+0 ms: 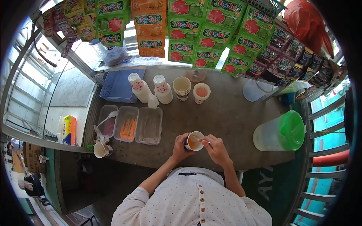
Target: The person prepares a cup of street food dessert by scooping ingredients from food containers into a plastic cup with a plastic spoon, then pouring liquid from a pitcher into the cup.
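Near the front edge of the counter, my left hand (181,147) is wrapped round the side of a paper cup (195,135). Orange stuff shows inside the cup. My right hand (216,147) pinches a thin, light stirrer or spoon handle (204,141) that dips into the cup from the right. Further back stands another cup (201,92) with pinkish-orange contents, beside a stack of empty paper cups (181,87). To the left lie plastic tubs: one with orange sachets (128,129), one with a little pale stuff (149,126) and one with a white spoon (106,118).
Two upside-down cup stacks (140,89) (163,90) stand behind the tubs, near a blue basket (120,84). A green-lidded jug (279,132) is at the right. One cup (102,150) sits at the left counter edge. Drink sachets (184,26) hang overhead.
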`<state>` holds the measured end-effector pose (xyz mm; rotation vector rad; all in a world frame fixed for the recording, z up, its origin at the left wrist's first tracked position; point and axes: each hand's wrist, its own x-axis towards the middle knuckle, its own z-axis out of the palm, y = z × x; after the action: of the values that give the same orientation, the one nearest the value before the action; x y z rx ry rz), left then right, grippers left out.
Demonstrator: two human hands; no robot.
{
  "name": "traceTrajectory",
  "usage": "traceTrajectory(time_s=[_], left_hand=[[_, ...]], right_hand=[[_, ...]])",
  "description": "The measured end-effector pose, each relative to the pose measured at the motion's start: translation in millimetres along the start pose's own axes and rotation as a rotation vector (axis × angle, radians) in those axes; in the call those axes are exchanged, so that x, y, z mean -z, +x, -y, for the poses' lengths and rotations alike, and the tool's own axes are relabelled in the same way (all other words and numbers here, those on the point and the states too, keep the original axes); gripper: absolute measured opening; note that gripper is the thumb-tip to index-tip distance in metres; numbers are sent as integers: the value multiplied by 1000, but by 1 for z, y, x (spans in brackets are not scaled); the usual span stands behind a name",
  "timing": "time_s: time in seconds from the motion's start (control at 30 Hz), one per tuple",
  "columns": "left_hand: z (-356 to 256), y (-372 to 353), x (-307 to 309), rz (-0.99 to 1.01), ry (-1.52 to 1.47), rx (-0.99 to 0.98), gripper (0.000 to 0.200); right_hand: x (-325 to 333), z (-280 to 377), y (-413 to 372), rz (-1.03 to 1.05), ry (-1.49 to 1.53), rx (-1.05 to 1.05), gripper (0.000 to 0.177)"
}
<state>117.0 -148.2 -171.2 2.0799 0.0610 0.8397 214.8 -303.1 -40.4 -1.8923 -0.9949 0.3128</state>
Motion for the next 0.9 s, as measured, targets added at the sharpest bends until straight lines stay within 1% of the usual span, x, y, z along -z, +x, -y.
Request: traceTrajectory(time_s=[0.1,0.3,0.5,0.63,0.73,0.87,0.9], left_hand=[[4,-2,-1,-7,-5,-27,91],[4,-1,-2,6,-47,-40,89],[10,-6,-5,-4,-73,6,84],[11,-7,-7,-11,-113,34,83],[11,-5,-6,37,-112,17,82],[9,-3,-7,54,-129,27,79],[9,-2,-7,32,-136,7,78]], right_hand=[[-7,5,-1,11,-2,-52,26],[-5,4,-5,-8,5,-89,28],[1,5,-6,-55,26,-91,32],[1,3,-4,-47,22,-77,33],[0,0,-2,-58,36,-80,33],[2,0,-2,-70,-2,-86,31],[2,2,-3,-65,-3,-95,30]])
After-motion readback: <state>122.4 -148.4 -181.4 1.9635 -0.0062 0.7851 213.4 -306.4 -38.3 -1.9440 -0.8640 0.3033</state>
